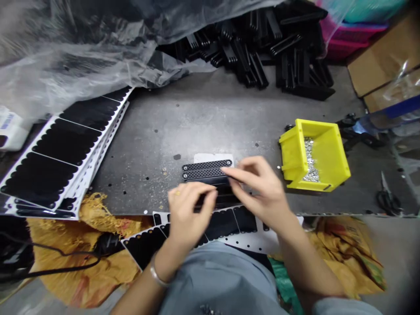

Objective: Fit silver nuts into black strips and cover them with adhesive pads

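Note:
Two black mesh-textured strips (206,169) with metal eyelets at their ends lie side by side on a white paper patch (213,157). My right hand (257,188) has its fingertips on their right ends, apparently pinching them. My left hand (188,214) curls over a dark plastic piece (223,201) just below the strips, and its fingers hide most of that piece. Under both wrists lies a white-backed sheet of black scalloped pads (223,225). A metal bangle circles my left wrist.
A yellow plastic bin (323,153) of small metal parts stands on the grey metal bench (170,131) to the right. Black pad sheets (55,153) are stacked at left, black plastic parts (262,48) are heaped behind, and scissors (389,199) lie at far right.

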The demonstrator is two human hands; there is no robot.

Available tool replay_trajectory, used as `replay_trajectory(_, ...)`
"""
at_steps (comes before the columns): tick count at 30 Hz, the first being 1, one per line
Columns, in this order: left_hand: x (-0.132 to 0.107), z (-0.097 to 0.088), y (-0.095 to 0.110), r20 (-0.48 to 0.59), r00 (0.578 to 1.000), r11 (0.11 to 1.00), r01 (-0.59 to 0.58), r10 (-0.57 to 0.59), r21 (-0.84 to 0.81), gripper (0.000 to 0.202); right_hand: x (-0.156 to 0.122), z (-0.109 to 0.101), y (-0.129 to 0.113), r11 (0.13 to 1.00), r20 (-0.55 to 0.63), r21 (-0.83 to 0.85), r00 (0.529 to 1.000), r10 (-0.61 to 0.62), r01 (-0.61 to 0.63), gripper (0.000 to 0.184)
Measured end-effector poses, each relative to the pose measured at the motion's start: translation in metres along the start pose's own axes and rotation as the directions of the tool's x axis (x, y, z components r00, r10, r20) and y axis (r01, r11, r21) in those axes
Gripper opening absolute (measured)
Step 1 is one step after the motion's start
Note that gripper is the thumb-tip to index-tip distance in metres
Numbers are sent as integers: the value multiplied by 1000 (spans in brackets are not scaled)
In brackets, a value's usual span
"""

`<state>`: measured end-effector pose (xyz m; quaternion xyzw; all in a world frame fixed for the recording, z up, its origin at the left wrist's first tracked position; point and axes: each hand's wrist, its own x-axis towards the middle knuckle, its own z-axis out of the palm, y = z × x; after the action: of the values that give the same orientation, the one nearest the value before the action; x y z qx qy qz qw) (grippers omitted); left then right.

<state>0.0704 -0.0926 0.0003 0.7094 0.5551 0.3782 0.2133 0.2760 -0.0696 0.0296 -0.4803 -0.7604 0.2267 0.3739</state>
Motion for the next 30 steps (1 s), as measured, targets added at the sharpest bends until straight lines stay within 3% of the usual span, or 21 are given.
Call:
replay_trajectory(3,12,-25,-37,-96,973,974,217,-210,71,9,29,45,3,976,168,-48,965,-201,211,34)
replay_trajectory(6,19,-35,-61,-14,952,952,306,-306,18,12,42,65,9,961,223,-57,941,-253,272,17)
replay_trajectory(14,27,-30,-59,80,920,911,391,-383,-131,13,48,74,9,970,228,0,945,-235,242,16)
replay_trajectory(19,31,-29,-62,80,910,904,414,-407,-105,13,43,55,7,972,275,-94,944,-184,217,18)
replay_trajectory(24,31,-29,-63,80,917,911,398,-391,-109,16,27,13,26,995,191,22,977,91,-97,15)
replay_trajectory(26,31,-29,-64,75,919,913,393,-387,-105,17,21,8,35,984,154,103,979,132,-148,12)
replay_trajectory(30,31,-28,-68,74,924,919,382,-376,-97,19,20,14,45,977,152,164,982,114,-139,13)
